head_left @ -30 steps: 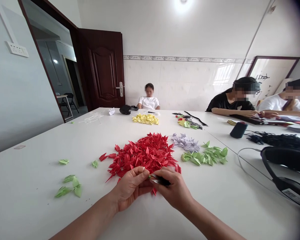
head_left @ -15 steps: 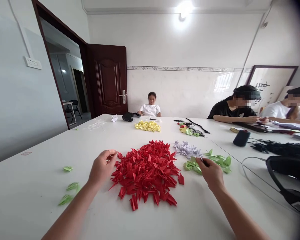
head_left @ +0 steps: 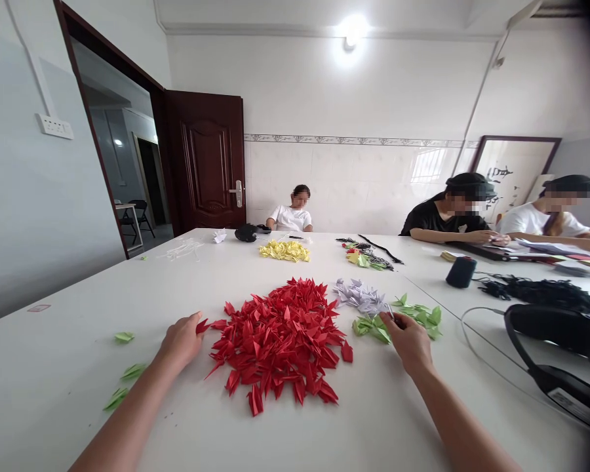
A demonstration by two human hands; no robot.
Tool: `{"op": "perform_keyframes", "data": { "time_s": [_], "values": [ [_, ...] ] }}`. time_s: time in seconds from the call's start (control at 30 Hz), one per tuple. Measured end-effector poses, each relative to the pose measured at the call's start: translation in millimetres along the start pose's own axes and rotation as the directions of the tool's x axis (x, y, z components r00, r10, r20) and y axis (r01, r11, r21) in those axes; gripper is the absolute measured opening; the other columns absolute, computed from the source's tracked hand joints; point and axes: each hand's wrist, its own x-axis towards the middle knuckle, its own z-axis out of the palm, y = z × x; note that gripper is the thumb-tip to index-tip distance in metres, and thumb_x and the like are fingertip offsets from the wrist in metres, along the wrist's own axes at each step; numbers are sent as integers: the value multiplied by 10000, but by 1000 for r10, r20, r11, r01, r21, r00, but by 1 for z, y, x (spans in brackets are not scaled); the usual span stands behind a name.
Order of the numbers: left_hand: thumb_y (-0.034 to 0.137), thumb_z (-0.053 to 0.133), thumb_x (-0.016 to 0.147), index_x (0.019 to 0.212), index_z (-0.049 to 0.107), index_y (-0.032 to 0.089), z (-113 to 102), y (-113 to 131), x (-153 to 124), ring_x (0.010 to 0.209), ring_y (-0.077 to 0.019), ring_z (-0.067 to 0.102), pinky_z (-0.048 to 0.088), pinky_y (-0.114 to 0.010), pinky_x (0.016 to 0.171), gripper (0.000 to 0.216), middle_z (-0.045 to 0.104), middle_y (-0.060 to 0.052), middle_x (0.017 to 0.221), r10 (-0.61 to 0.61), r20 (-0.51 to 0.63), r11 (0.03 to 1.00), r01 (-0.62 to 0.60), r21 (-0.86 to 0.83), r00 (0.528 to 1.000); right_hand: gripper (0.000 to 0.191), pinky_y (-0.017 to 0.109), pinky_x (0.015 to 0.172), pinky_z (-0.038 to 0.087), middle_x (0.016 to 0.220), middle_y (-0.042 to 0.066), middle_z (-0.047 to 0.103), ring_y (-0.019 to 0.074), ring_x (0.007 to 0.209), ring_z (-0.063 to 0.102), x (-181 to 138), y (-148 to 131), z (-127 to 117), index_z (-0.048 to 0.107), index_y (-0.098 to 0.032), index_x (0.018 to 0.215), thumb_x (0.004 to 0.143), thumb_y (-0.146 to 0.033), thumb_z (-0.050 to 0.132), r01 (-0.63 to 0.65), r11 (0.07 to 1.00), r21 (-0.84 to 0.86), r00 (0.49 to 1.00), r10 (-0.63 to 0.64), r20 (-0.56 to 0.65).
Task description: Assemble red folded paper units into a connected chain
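Observation:
A large heap of red folded paper cranes point(head_left: 280, 341) lies on the white table in front of me. At its left edge my left hand point(head_left: 183, 339) is closed, with one red paper crane point(head_left: 202, 326) between thumb and fingers. My right hand point(head_left: 409, 337), right of the heap, is closed around a small thin tool point(head_left: 390, 312) with a metallic tip; its kind is mostly hidden by the fingers. Just beyond that hand are lilac paper cranes point(head_left: 358, 296) and green paper cranes point(head_left: 425, 319). A few green ones point(head_left: 124, 337) lie left of my left forearm.
Farther back are yellow paper cranes point(head_left: 285, 250), a mixed bunch with black cords point(head_left: 368, 255) and a dark thread spool point(head_left: 461, 272). A black headset point(head_left: 545, 347) with a cable lies at the right. Several people sit around the table's far and right sides.
My left hand has drawn left, away from the heap, with a red paper crane now in its fingers. My right hand stays near the green cranes. The view has shifted slightly.

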Motion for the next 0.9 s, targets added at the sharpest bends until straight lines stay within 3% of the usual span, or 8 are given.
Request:
{"op": "perform_keyframes", "data": {
  "time_s": [0.17,0.3,0.43,0.53,0.6,0.7,0.8,0.9],
  "values": [
    [98,451,645,1229,477,173,-4,-9,3,1049,-283,548,453,-318,732,589,537,-129,1230,-109,37,994,109,-6,993,482,265,547,361,673,62,629,200,640,523,0,1,2,648,-151,775,662,-592,488,25,1000,-9,1000,-25,9],
    [86,442,630,1242,467,168,-10,-9,2,1024,-287,559,466,-324,713,618,518,-141,1236,-132,35,991,133,-27,991,481,257,527,348,634,59,614,190,607,511,-2,-1,4,653,-148,758,674,-586,472,57,998,-3,998,-57,-4],
    [127,446,672,1207,497,129,-22,1,0,1001,-283,570,464,-352,773,537,545,-158,1187,-100,-100,989,88,-117,990,455,248,516,339,624,54,606,173,578,497,-4,-3,6,642,-148,743,678,-568,478,80,997,15,997,-79,-21],
    [225,488,709,1150,532,155,-28,14,-4,1003,-254,575,453,-355,848,449,583,-115,1157,-100,-178,931,29,-364,979,417,246,522,337,644,51,611,167,580,497,-6,-7,7,636,-152,749,674,-539,498,121,992,21,992,-120,-27],
    [301,538,705,1120,538,175,-29,25,-8,1018,-226,572,447,-337,887,433,592,-88,1153,-101,-179,810,-24,-586,979,403,244,527,339,647,43,612,165,585,499,-9,-11,9,635,-160,760,680,-531,497,133,991,8,991,-133,-18],
    [355,615,676,1087,539,181,-29,44,-18,1047,-213,559,455,-332,900,453,612,-81,1117,-78,-105,544,-46,-838,991,404,243,536,351,667,48,616,167,601,508,-16,-18,12,639,-158,777,692,-522,484,167,986,-11,986,-167,10],
    [320,654,675,995,570,174,-30,66,-31,983,-208,597,492,-328,860,361,649,-66,1013,0,105,221,102,-970,995,399,248,549,369,686,52,618,169,607,511,-26,-27,14,637,-153,793,704,-507,476,224,974,-16,972,-223,74],
    [237,637,715,846,597,168,-30,85,-44,910,-174,630,519,-260,824,153,663,-45,959,115,269,-75,279,-957,956,373,250,560,376,671,42,607,163,605,504,-39,-37,18,631,-156,793,735,-484,463,292,956,-10,946,-288,150]
  ]
}}
